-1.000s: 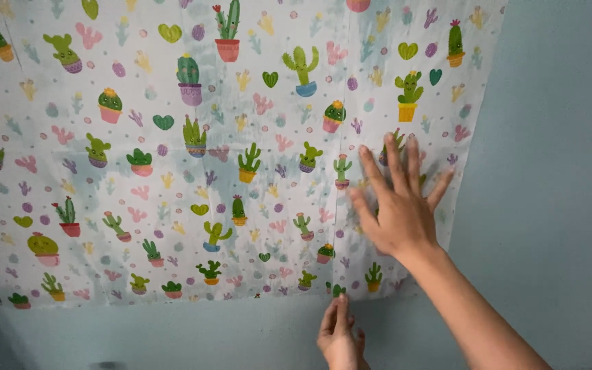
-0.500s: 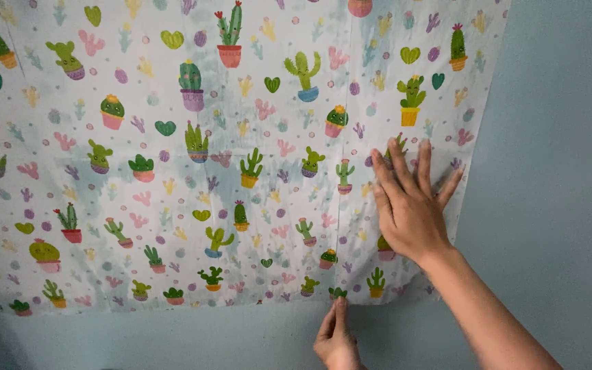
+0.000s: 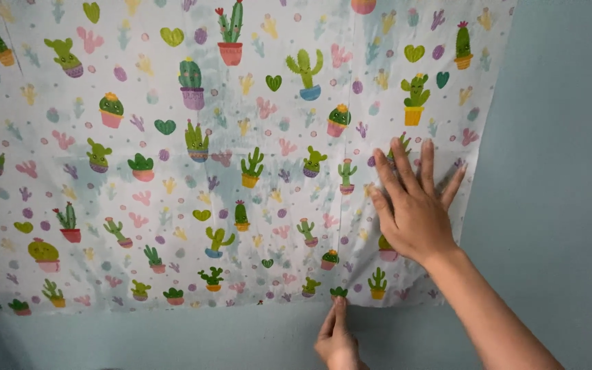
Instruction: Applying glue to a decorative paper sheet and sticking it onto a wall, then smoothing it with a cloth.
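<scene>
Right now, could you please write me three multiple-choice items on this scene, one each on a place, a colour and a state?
1. Where does the right hand lie?
A. On the sheet's near right part
B. On its far left corner
C. Off the sheet

2. What colour is the surface under the cactus-print sheet?
A. Red
B. Pale blue-grey
C. Black

3. How is the right hand?
A. A fist
B. Holding scissors
C. Flat, fingers spread

Answers: 1 A, it rests by the right edge. 2 B, the bare part shows it. 3 C, palm down, nothing held; the left hand touches the near edge.

A pale blue-green painted surface carries the thin white cactus-printed sheet, spread flat beneath my palm.
</scene>
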